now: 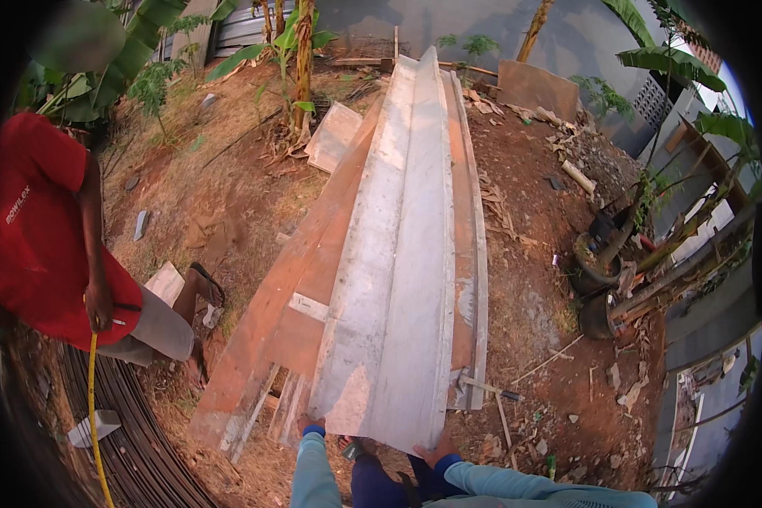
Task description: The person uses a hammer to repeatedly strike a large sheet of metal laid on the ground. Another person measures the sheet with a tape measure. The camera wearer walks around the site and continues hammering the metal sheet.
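A long grey metal sheet [415, 254], creased down its length with raised side edges, stretches away from me over wooden boards. At its near left corner, my left hand [311, 425] grips the edge, with the fingers partly hidden. My right hand [437, 452] is closed on the near right corner. Under the sheet and to its left lie reddish-brown boards [267, 326]. Another long board with a pale edge [479, 322] runs along its right side. Close to the near right end rests a hammer [488, 389].
A person in a red shirt [42, 229] stands at the left, holding a yellow measuring tape [93, 415]. Dark bars [144, 432] lie at the lower left beside a grey block [95, 427]. Pots [597, 315] with plants stand right. A wall [449, 30] closes the far side.
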The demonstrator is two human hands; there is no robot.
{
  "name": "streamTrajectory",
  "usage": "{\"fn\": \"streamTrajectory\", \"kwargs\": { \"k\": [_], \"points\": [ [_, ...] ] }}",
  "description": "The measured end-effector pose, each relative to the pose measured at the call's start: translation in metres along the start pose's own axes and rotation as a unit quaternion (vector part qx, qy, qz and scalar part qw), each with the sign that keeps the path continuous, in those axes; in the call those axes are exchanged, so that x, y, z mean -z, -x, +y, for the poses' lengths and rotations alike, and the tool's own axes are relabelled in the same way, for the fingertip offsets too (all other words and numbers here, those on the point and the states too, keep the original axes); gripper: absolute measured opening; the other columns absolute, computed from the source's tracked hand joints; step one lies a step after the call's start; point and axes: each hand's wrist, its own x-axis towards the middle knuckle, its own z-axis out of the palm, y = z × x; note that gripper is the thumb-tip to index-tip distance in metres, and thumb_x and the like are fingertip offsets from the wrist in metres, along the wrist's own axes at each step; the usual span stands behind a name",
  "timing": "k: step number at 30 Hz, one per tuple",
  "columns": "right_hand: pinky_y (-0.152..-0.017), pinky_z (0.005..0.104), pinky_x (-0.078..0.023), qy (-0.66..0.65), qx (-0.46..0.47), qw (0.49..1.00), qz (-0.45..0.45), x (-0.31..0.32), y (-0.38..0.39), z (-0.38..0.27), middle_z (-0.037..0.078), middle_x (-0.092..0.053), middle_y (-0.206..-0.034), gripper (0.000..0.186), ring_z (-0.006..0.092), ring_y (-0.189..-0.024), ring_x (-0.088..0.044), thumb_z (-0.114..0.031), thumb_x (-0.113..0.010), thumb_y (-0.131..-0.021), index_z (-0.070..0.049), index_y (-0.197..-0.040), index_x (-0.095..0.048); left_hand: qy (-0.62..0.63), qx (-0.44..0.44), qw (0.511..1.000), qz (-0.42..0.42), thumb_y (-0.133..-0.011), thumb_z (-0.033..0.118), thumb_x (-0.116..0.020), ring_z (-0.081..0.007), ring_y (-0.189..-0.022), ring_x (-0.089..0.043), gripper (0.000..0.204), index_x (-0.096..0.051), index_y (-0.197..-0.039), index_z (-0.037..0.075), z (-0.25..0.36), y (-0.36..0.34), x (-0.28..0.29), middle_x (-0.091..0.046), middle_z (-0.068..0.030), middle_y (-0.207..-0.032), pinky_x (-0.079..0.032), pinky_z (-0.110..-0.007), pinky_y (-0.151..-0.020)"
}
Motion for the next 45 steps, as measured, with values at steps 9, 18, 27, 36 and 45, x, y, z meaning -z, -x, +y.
{"fn": "streamTrajectory", "kwargs": {
  "k": [9,18,27,36,45],
  "points": [
    [-0.102,0.0435,-0.035,0.004,-0.009,1.000,-0.014,-0.015,-0.009,0.013,0.031,-0.041,-0.131,0.097,0.0418,-0.121,-0.043,-0.051,-0.070,-0.070,0.010,-0.134,-0.030,0.001,-0.013,1.000,-0.018,-0.062,0.030,-0.082,-0.0321,-0.113,-0.055,0.071,-0.056,-0.120,-0.004,-0.022,-0.033,-0.010,-0.058,-0.0213,-0.119,-0.044,-0.038,-0.097],
    [-0.100,0.0449,-0.038,-0.010,-0.037,0.999,-0.013,-0.011,-0.006,0.018,0.031,-0.044,-0.128,0.089,0.0426,-0.119,-0.046,-0.046,-0.071,-0.071,0.009,-0.131,-0.033,0.003,-0.040,0.999,-0.027,-0.060,0.031,-0.083,-0.0314,-0.103,-0.060,0.061,-0.063,-0.106,-0.003,-0.024,-0.035,-0.019,-0.063,-0.0204,-0.110,-0.047,-0.038,-0.091],
    [-0.098,0.0433,-0.039,0.022,-0.039,0.999,-0.003,-0.012,-0.010,0.021,0.031,-0.048,-0.123,0.087,0.0429,-0.114,-0.050,-0.043,-0.071,-0.072,0.009,-0.130,-0.032,0.011,-0.025,0.999,-0.044,-0.060,0.029,-0.079,-0.0338,-0.098,-0.062,0.052,-0.066,-0.098,-0.004,-0.026,-0.039,-0.023,-0.065,-0.0221,-0.103,-0.049,-0.039,-0.087],
    [-0.106,0.0398,-0.031,0.035,-0.025,0.999,-0.013,-0.025,-0.026,0.033,0.033,-0.035,-0.136,0.099,0.0412,-0.127,-0.038,-0.044,-0.070,-0.073,0.010,-0.138,-0.020,-0.023,-0.053,0.998,0.017,-0.061,0.032,-0.077,-0.0350,-0.102,-0.060,0.052,-0.067,-0.097,-0.004,-0.044,-0.053,-0.018,-0.065,-0.0220,-0.104,-0.047,-0.040,-0.091],
    [-0.108,0.0384,-0.030,0.018,-0.056,0.998,-0.034,-0.013,-0.046,0.074,0.029,-0.031,-0.140,0.100,0.0379,-0.130,-0.035,-0.042,-0.073,-0.071,0.008,-0.139,-0.019,-0.034,-0.032,0.998,0.037,-0.065,0.029,-0.074,-0.0343,-0.096,-0.062,0.038,-0.069,-0.090,0.000,-0.022,-0.007,-0.009,-0.066,-0.0210,-0.100,-0.048,-0.040,-0.088]
  ]
}}
